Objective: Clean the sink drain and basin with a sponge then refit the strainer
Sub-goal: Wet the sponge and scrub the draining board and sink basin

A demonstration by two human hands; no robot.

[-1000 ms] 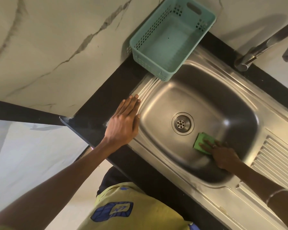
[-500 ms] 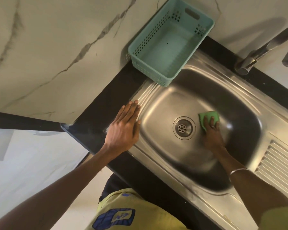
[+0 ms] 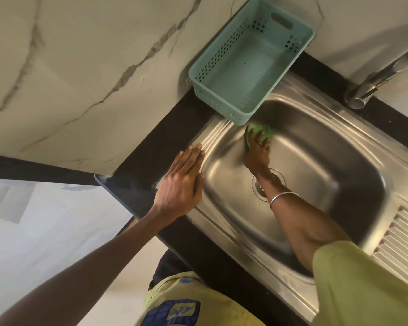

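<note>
- Stainless steel sink (image 3: 320, 165) sits in a black countertop (image 3: 151, 147), its basin dull and reflective, with a ribbed draining board (image 3: 400, 241) on the right side.
- Green sponge (image 3: 265, 132) lies against the basin's far-left corner, just below the near corner of the basket.
- Right hand (image 3: 257, 152) is on the sponge, fingers spread and flat over it, pressing it to the basin wall; a ring shows on one finger and a thin metal bangle (image 3: 282, 197) circles the forearm.
- Drain (image 3: 260, 187) sits in the middle of the basin floor, partly covered by the right wrist; whether a strainer is fitted cannot be told.
- Left hand (image 3: 181, 182) rests flat on the sink's left rim where it meets the countertop, fingers straight and pressed together, holding nothing.
- Teal plastic basket (image 3: 250, 60) with perforated walls stands at the far-left corner of the sink, against the marble-patterned wall (image 3: 85, 67), its near corner jutting over the basin edge.
- Metal tap (image 3: 372, 83) rises at the far-right edge of the sink.
- Yellow-green sleeve (image 3: 353, 285) covers the right upper arm.
</note>
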